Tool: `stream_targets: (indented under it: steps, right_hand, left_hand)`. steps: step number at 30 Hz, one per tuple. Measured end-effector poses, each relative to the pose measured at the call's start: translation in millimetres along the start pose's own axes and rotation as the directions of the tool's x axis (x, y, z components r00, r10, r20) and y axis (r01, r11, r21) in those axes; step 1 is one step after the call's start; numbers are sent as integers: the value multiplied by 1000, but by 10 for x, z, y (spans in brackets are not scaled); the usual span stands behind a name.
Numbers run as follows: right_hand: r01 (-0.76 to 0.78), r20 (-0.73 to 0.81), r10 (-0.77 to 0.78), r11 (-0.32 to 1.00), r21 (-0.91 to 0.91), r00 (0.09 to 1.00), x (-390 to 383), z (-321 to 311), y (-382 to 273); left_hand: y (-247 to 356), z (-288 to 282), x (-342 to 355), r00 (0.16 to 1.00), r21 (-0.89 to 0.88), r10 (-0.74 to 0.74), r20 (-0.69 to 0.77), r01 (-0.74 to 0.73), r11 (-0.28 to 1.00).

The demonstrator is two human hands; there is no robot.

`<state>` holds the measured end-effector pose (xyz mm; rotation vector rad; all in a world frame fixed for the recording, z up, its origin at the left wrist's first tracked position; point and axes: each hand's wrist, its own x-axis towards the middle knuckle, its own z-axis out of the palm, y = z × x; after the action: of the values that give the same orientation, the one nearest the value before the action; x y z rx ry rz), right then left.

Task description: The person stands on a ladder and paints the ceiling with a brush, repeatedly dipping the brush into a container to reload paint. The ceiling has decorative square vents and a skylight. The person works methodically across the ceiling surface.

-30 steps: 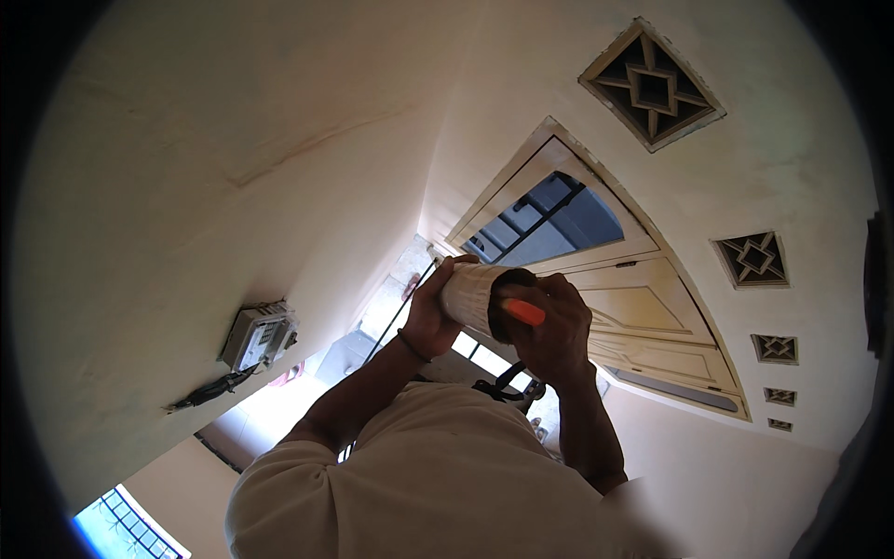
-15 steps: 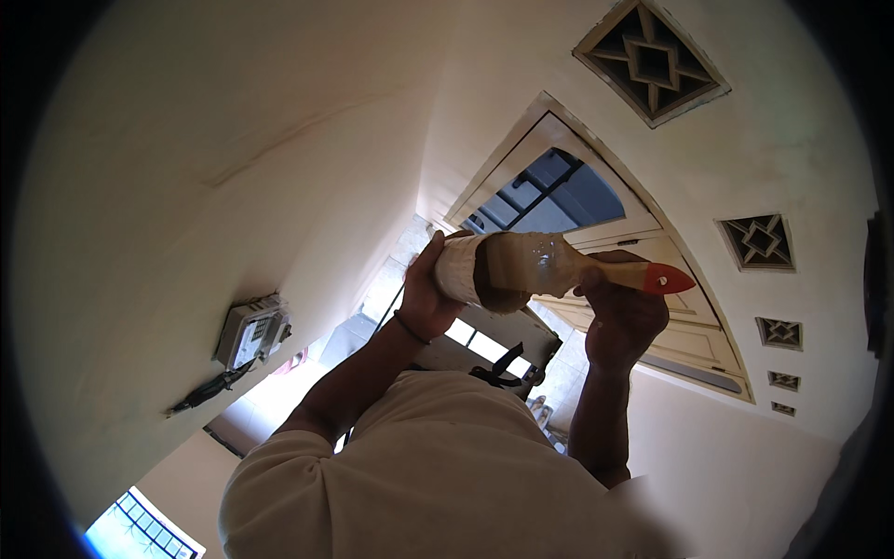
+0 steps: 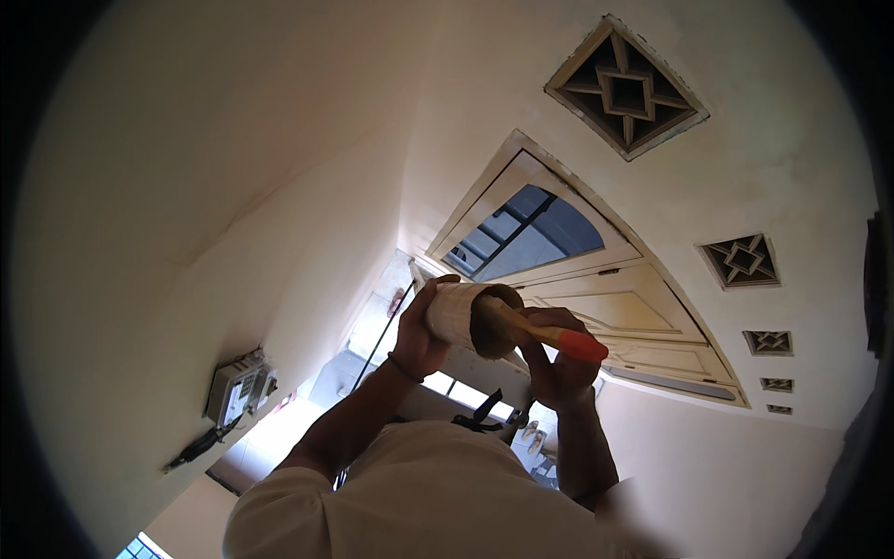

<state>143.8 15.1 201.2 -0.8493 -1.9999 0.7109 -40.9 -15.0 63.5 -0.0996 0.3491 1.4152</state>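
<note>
My left hand (image 3: 421, 331) is wrapped round a pale, ribbed plastic tub (image 3: 453, 313), which is tipped so that its dark mouth faces right. A paintbrush (image 3: 542, 332) with a wooden handle and a red end is pinched in the fingers of my right hand (image 3: 564, 365). The brush's head is inside the mouth of the tub, so its bristles are mostly hidden. How much paint the tub contains cannot be made out.
A cream wall (image 3: 186, 186) with an electric meter (image 3: 239, 387) and dark cables rises at left. Ahead are a cream panelled door (image 3: 633, 303) with a window opening and several diamond-patterned vents (image 3: 626, 90). Sandals (image 3: 533, 436) lie on the floor below.
The brush, which had its wide head out at the tub's rim, has gone into the tub. My right hand has moved left and down; both hands sit lower in view.
</note>
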Motion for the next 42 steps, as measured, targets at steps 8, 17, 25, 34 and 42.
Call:
stream_targets:
  steps: [8,17,25,34,42]
  right_hand:
    - [-266,-232,242,961,-78,942,173,69,430]
    - [-177,-204,789,366,914,580,405,255,1135]
    - [-2,223,756,-282,959,616,551,247,1517]
    - [241,-353,423,295,925,834,1930,-1244,1670]
    - [462,-215,-471,882,-95,856,3912,-2140,786]
  left_hand:
    - [24,-73,537,997,13,75,0,-75,997]
    - [59,-107,1160,992,-122,125,30,-120,985]
    - [25,113,1437,991,-191,106,81,-89,977]
    - [-319,-21,1550,996,-248,26,86,-4,969]
    - [-913,-220,1517,988,-266,-151,38,156,951]
